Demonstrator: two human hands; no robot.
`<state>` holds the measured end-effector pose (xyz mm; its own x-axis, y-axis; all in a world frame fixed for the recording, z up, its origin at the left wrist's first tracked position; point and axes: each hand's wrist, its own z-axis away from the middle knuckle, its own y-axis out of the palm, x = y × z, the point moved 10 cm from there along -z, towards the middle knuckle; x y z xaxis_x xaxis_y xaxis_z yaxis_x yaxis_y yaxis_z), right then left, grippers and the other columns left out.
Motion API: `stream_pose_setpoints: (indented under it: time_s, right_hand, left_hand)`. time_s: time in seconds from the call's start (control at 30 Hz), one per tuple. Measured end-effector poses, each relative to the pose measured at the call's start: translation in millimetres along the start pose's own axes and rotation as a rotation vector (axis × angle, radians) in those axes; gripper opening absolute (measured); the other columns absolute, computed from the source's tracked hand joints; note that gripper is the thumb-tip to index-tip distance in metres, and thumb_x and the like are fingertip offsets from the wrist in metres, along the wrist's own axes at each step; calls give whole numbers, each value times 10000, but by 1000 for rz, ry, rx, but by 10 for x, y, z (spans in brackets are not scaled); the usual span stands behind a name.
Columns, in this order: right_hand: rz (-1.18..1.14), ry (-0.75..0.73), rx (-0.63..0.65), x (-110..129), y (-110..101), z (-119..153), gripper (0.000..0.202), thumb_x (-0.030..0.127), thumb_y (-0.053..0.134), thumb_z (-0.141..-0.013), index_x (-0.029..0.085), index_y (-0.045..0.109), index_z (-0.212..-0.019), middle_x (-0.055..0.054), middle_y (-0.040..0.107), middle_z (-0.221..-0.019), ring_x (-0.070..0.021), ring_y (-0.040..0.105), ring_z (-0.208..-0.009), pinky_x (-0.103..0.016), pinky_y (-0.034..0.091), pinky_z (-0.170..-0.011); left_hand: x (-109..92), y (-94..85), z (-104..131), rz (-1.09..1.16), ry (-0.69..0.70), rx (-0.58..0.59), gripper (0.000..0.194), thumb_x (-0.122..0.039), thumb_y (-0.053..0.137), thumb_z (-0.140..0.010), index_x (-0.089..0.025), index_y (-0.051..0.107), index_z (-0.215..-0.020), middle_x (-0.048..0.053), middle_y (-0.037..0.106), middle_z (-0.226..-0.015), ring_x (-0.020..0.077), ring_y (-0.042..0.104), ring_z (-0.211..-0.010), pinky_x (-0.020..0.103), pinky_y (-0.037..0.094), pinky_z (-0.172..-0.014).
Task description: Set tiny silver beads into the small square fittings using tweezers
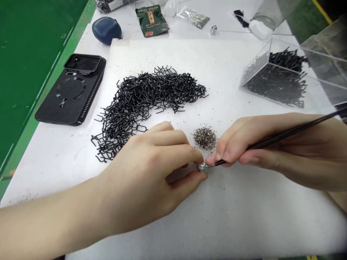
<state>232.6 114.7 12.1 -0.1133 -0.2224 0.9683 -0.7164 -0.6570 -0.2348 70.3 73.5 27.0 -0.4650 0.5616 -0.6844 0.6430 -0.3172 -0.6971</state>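
Fingers (187, 182) of the left hand (151, 162), in the head view, pinch narrowly, thumb and forefinger around a small silvery part (203, 167) low over a white board (222, 220). Right-hand (287, 151) fingers close around a slim black tool (298, 129), its tip at the part. Just beyond lies a mound of tiny metallic bits (205, 138); farther left, a curved heap of bent black pieces (151, 90).

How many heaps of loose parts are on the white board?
2: the arc-shaped heap of bent black pieces, beyond the left hand, and the small metallic heap, beside the right hand. Hands may hide others.
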Motion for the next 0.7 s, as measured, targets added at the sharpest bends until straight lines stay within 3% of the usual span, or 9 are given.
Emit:
stream_pose_setpoints:
  time_s: [0.13, 0.43, 0.7]
  right_hand:
    - [16, 16, -10, -4, -7, 19, 210, 202, 912, -1090, 400, 968, -1136, 0, 952, -1065, -252, 927, -973, -337, 760, -835]
    - [23, -14, -11, -26, -16, 31, 177, 226, 923, -1089, 386, 969, -1149, 7, 946, -1047, -236, 924, -962, -309, 747, -794]
    - [19, -43, 26, 14, -12, 35, 238, 184, 920, -1068, 378, 973, -1194, -7, 955, -1077, -255, 925, -968, -325, 749, -789]
  left_hand:
    - [3, 14, -5, -5, 8, 7, 137, -149, 790, -1165, -176, 920, -1129, -3, 833, -962, 169, 740, -923, 294, 646, -883]
    - [-5, 2, -1, -5, 5, 2, 136, -142, 791, -1166, -179, 916, -1128, -8, 838, -965, 167, 745, -931, 294, 652, -889]
    - [-15, -11, 7, -7, 15, -8, 132, -138, 793, -1151, -178, 913, -1115, -2, 833, -955, 185, 737, -927, 312, 643, -838]
